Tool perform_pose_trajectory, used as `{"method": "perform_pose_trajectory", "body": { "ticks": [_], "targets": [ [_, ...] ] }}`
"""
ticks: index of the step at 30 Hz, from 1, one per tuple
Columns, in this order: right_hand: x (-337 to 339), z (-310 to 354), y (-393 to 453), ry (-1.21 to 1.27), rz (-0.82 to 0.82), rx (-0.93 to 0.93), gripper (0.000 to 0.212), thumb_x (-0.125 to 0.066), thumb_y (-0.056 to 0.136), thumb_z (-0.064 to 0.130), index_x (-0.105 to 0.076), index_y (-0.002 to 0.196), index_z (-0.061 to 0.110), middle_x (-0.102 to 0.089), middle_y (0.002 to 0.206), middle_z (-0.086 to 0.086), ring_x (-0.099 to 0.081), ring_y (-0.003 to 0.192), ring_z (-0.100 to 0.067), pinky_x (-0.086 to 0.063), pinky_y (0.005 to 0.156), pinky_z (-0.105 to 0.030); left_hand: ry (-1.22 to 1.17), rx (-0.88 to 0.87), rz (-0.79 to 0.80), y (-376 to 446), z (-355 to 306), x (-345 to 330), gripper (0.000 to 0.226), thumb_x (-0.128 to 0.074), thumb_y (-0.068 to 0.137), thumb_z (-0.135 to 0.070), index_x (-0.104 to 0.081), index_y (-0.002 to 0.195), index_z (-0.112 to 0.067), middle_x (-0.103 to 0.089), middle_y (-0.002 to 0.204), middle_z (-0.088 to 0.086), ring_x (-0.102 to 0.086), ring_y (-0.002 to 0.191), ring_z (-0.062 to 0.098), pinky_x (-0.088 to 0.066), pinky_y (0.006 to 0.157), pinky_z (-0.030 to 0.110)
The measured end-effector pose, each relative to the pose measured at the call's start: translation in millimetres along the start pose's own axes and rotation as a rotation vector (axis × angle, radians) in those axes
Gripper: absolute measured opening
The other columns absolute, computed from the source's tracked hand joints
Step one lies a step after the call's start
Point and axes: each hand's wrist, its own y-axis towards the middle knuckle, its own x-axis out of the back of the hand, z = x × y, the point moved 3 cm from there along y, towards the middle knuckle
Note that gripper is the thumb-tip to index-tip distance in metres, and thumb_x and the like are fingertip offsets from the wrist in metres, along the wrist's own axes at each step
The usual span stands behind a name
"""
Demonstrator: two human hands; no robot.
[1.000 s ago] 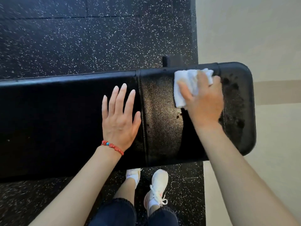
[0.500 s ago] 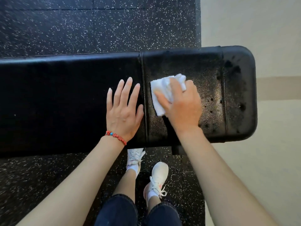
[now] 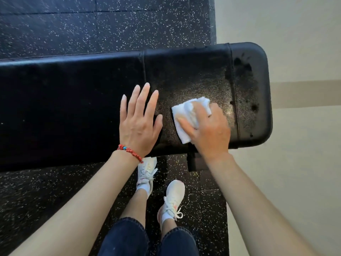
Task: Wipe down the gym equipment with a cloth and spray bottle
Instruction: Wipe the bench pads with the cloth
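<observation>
**Cloth pressed on the bench pad**

The right hand [image 3: 208, 133] grips a white cloth [image 3: 186, 117] with curled fingers [image 3: 188, 124], holding it against the black bench [image 3: 193, 74] near its front edge. The left hand [image 3: 139, 122] rests flat just beside it, its fingers released and spread.

The bench pad [image 3: 193, 76] looks like black vinyl with a fine grain, glossy and speckled with wet droplets near its seamed end, the cloth [image 3: 184, 115] is soft white folded fabric, and the floor [image 3: 92, 30] is matt black speckled rubber.
</observation>
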Motion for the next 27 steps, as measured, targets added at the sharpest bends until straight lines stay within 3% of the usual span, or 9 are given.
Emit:
{"method": "perform_pose_trajectory", "body": {
  "ticks": [4, 8, 11, 16, 19, 23, 27],
  "targets": [
    [21.7, -61.4, -5.7, 0.030, -0.040, -0.392, 0.039, -0.054, 0.082, 0.049, -0.044, 0.108, 0.021, -0.051, 0.090, -0.023, -0.053, 0.075, -0.036, -0.051, 0.062, -0.043, -0.027, -0.013, 0.032, 3.4, -16.8, -4.9, 0.048, -0.041, 0.093, -0.028, -0.043, 0.136, -0.007, -0.040, 0.144, 0.018, -0.028, 0.135, 0.031, -0.018, 0.112, 0.049],
    [22.2, -61.6, -6.0, 0.017, -0.058, -0.408, 0.037, -0.056, 0.079, 0.046, -0.042, 0.102, 0.022, -0.051, 0.086, -0.022, -0.052, 0.072, -0.037, -0.050, 0.060, -0.044, -0.021, -0.019, 0.079, 14.9, -30.5, -13.6, 0.050, -0.040, 0.092, -0.029, -0.043, 0.137, -0.007, -0.039, 0.145, 0.017, -0.029, 0.136, 0.031, -0.021, 0.111, 0.049],
    [20.9, -60.8, 1.5, -0.006, -0.056, -0.410, 0.043, -0.057, 0.078, 0.047, -0.054, 0.106, 0.015, -0.053, 0.088, -0.022, -0.053, 0.074, -0.038, -0.048, 0.060, -0.041, -0.020, -0.036, 0.105, 16.2, -36.3, -20.3, 0.051, -0.038, 0.092, -0.031, -0.043, 0.137, -0.007, -0.039, 0.145, 0.017, -0.028, 0.135, 0.031, -0.022, 0.111, 0.049],
    [8.0, -64.4, 79.7, -0.007, -0.038, -0.496, 0.050, -0.054, 0.082, 0.050, -0.057, 0.116, 0.014, -0.052, 0.112, -0.020, -0.051, 0.099, -0.037, -0.042, 0.079, -0.041, 0.023, -0.049, 0.118, 14.3, -34.4, -24.9, 0.051, -0.039, 0.092, -0.030, -0.041, 0.137, -0.008, -0.038, 0.145, 0.017, -0.027, 0.136, 0.031, -0.020, 0.112, 0.049],
    [1.3, -70.8, 108.2, -0.019, -0.007, -0.487, 0.051, -0.050, 0.083, 0.053, -0.055, 0.119, 0.017, -0.051, 0.114, -0.018, -0.051, 0.099, -0.034, -0.042, 0.079, -0.039, 0.035, -0.047, 0.133, 16.1, -35.7, -24.1, 0.051, -0.038, 0.092, -0.030, -0.039, 0.138, -0.009, -0.036, 0.146, 0.017, -0.027, 0.137, 0.031, -0.019, 0.112, 0.049],
    [11.2, -73.9, 70.1, 0.001, -0.109, -0.455, 0.049, -0.054, 0.081, 0.050, -0.060, 0.111, 0.011, -0.055, 0.098, -0.022, -0.055, 0.083, -0.037, -0.047, 0.069, -0.039, 0.004, -0.038, 0.128, 19.6, -39.0, -22.2, 0.051, -0.041, 0.089, -0.030, -0.040, 0.136, -0.008, -0.039, 0.144, 0.018, -0.028, 0.135, 0.031, -0.015, 0.112, 0.048],
    [20.9, -81.3, 19.7, 0.016, 0.046, -0.508, 0.053, -0.036, 0.092, 0.056, -0.055, 0.113, 0.011, -0.057, 0.107, -0.019, -0.045, 0.090, -0.031, -0.045, 0.078, -0.041, -0.043, -0.044, 0.130, 38.4, -48.6, -26.4, 0.052, -0.043, 0.089, -0.030, -0.040, 0.137, -0.008, -0.038, 0.145, 0.017, -0.026, 0.136, 0.030, -0.015, 0.112, 0.047]
  ]
}}
